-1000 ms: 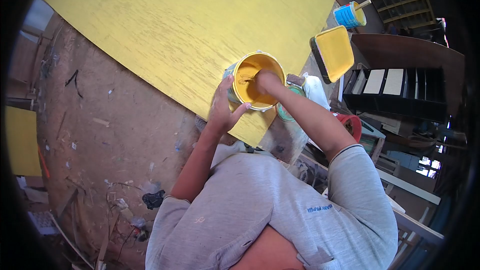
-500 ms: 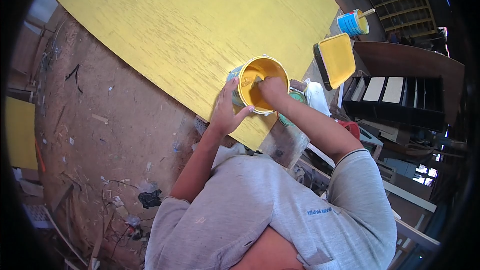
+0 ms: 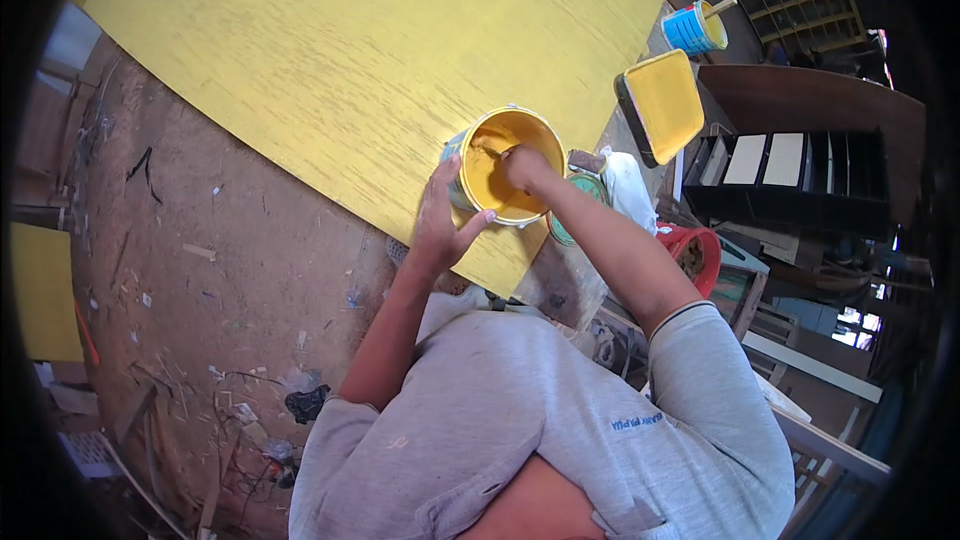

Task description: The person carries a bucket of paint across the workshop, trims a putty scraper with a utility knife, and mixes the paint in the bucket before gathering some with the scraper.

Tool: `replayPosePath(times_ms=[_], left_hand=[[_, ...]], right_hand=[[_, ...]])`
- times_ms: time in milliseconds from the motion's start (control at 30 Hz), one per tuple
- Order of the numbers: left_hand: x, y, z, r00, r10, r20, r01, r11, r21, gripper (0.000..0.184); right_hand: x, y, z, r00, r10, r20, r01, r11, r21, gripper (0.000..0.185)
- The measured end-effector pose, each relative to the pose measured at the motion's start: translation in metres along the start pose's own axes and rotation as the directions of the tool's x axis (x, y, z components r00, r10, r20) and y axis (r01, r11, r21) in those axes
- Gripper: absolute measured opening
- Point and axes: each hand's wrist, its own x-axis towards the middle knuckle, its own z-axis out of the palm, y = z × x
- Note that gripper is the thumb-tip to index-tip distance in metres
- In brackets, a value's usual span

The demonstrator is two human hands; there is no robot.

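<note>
Yellow paint (image 3: 484,183) coats the inside of the round paint bucket (image 3: 537,130) in the head view, which stands near the close corner of a large yellow-painted board (image 3: 350,70). Your left hand (image 3: 441,218) is spread wide, its thumb at the rim and its fingers along the outer wall. Your right hand (image 3: 526,169) reaches inside with the fingers curled in; you cannot tell from here what, if anything, it grips. By your right forearm, a green-rimmed tin (image 3: 561,229) sits just beside the bucket, with a white plastic bag (image 3: 629,190) near it. Farther off you have a rectangular tray (image 3: 668,105) covered in yellow and a blue can (image 3: 688,30) with a wooden stick (image 3: 721,7) leaning in it. A red bucket (image 3: 710,262) is past your right forearm, near a black shelf unit (image 3: 790,202).
</note>
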Motion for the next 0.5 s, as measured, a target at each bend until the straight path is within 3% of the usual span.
replayPosePath(times_ms=[100, 200, 300, 400, 500], left_hand=[[0.002, 0.001, -0.002, 1.000, 0.008, 0.013, -0.008, 1.000, 0.021, 0.090], [0.001, 0.004, -0.006, 1.000, 0.011, 0.023, -0.013, 0.998, 0.067, 0.090], [0.001, 0.007, -0.006, 1.000, -0.014, 0.024, 0.012, 0.996, 0.083, 0.090], [0.002, 0.007, -0.006, 1.000, -0.005, 0.025, 0.003, 0.997, 0.081, 0.091], [0.002, 0.007, -0.006, 1.000, -0.009, 0.027, 0.006, 0.996, 0.087, 0.091]], right_hand=[[0.003, 0.007, 0.003, 0.999, -0.008, -0.045, 0.014, 0.991, 0.136, 0.036], [0.006, 0.012, 0.009, 0.997, -0.036, -0.075, 0.044, 0.993, 0.107, 0.036], [-0.030, -0.012, -0.026, 0.978, 0.057, -0.200, -0.047, 0.997, 0.055, 0.031], [-0.046, -0.022, -0.048, 0.998, 0.051, -0.048, -0.057, 0.990, -0.131, 0.029], [-0.039, -0.015, -0.030, 0.982, -0.143, -0.120, 0.105, 0.955, -0.277, 0.028]])
